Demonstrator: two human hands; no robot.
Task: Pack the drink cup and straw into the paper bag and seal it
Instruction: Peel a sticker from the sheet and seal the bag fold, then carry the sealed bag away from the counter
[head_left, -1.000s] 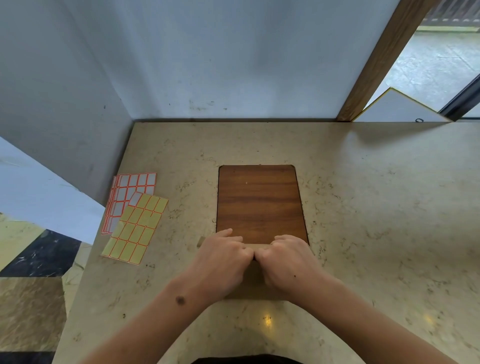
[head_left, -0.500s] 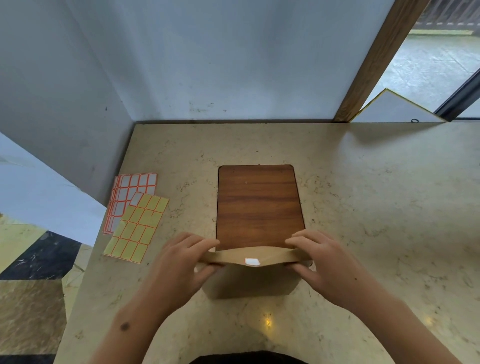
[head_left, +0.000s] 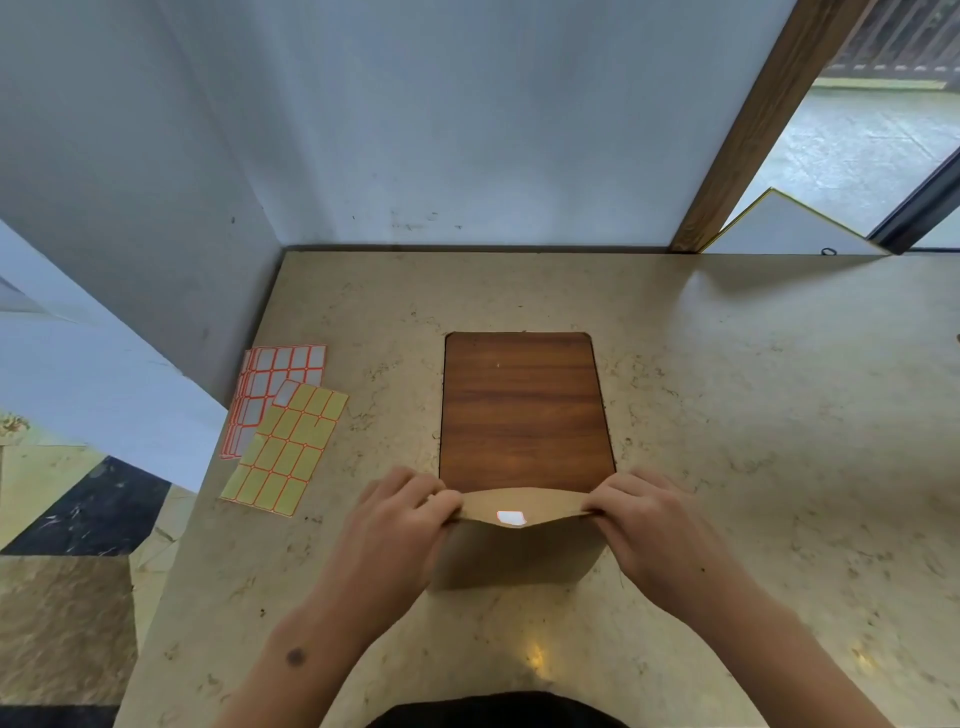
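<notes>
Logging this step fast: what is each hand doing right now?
Left hand: closed, pinching the left end of the paper bag's folded top.
Right hand: closed, pinching the right end of that fold.

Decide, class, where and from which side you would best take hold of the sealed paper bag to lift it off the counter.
Grip the paper bag at the two ends of its folded top flap, coming from left and right, where the left hand and right hand hold it. That probably keeps the white sticker at mid-flap untouched.

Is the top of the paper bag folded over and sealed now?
Folded and apparently sealed: the paper bag has its flap down, with a white sticker across the edge.
</notes>
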